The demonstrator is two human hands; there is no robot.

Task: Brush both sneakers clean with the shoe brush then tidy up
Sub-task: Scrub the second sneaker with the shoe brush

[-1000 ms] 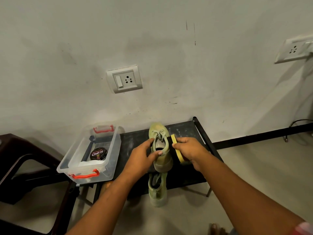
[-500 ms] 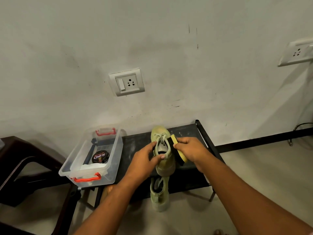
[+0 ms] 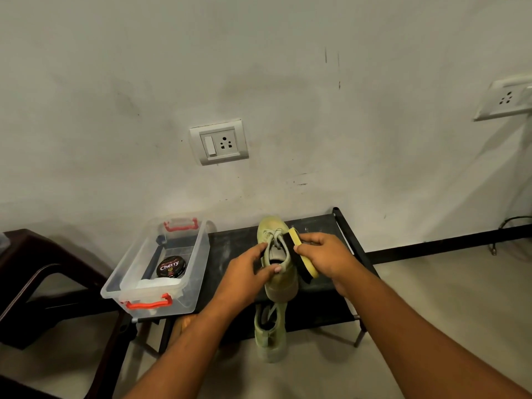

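I see the pale green sneaker [image 3: 280, 286] held above the black rack [image 3: 230, 243], toe toward the wall, with my left hand [image 3: 247, 272] curled round its collar, thumb inside the opening. My right hand [image 3: 325, 257] grips the yellow-backed shoe brush [image 3: 308, 264], whose black bristles lie against the shoe's right side. The second sneaker [image 3: 270, 335] sits below at the rack's front edge, and a clear box [image 3: 198, 254] holding a polish tin [image 3: 171, 266] stands on the rack's left end.

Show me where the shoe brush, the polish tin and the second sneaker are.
shoe brush [image 3: 296, 238], head view, its yellow end.
polish tin [image 3: 171, 266], head view, its lid.
second sneaker [image 3: 270, 341], head view, its upper.
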